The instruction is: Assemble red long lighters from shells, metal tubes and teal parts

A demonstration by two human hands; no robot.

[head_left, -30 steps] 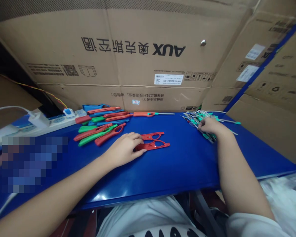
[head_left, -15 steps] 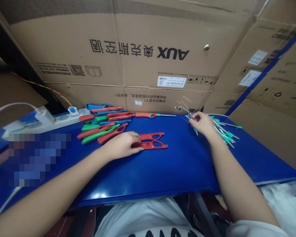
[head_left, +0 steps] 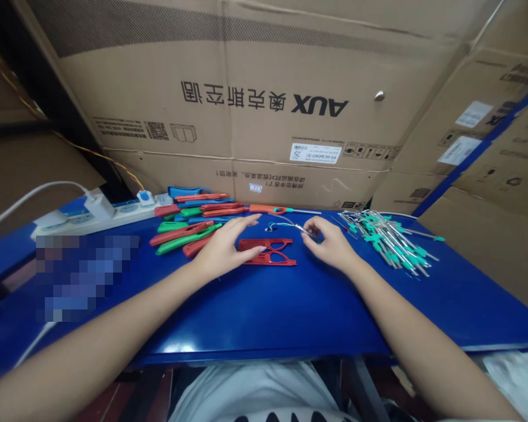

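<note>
Handles [head_left: 187, 239] left, shells [head_left: 264, 258] centre, rods [head_left: 396, 243] right

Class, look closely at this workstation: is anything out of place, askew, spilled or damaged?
The AUX lettering on the cardboard panel is upside down. In the pile of green-tipped metal rods, one rod juts rightward, out of line with most others. Nothing looks plainly spilled or broken.

Two red plastic half-shells [head_left: 266, 258], each with an oval loop, flat and side by side on blue table [head_left: 290, 310], loops rightward. Slim metal piece [head_left: 300, 228] with thin wires: pinched in right hand [head_left: 330, 243], tilted, wires trailing leftward beyond shells.
</note>
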